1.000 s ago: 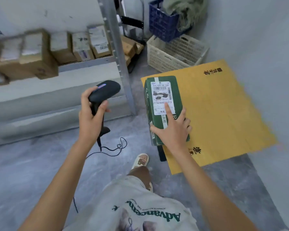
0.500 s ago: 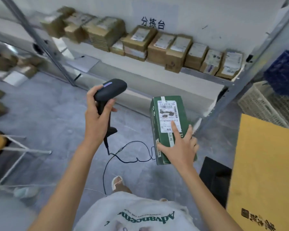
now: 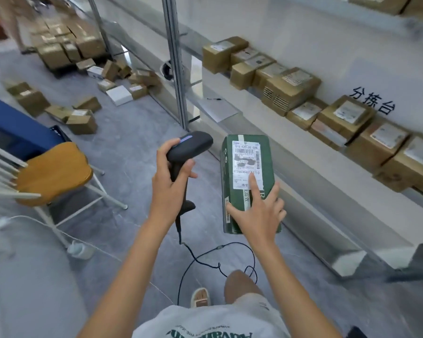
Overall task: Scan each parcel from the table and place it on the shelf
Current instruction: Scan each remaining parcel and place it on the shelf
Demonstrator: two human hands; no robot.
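A green parcel (image 3: pixel 266 154) with a white shipping label facing up is held in the air by my right hand (image 3: pixel 259 213), which grips its near end with the index finger laid along the label. My left hand (image 3: pixel 167 186) grips a black barcode scanner (image 3: pixel 191 147) by its handle, just left of the parcel; its cable trails down to the floor. To the right runs a white shelf (image 3: pixel 327 172) with a row of brown cardboard parcels (image 3: pixel 291 89) against the wall.
A metal upright post (image 3: pixel 176 69) stands ahead of the scanner. A stool with a wooden seat (image 3: pixel 54 172) stands at the left beside a blue bin (image 3: pixel 12 123). Several brown boxes (image 3: pixel 81 118) lie scattered on the grey floor at upper left.
The view has swung left, away from the yellow table, along the shelf. Both hands keep their grips, with scanner and parcel carried along side by side.
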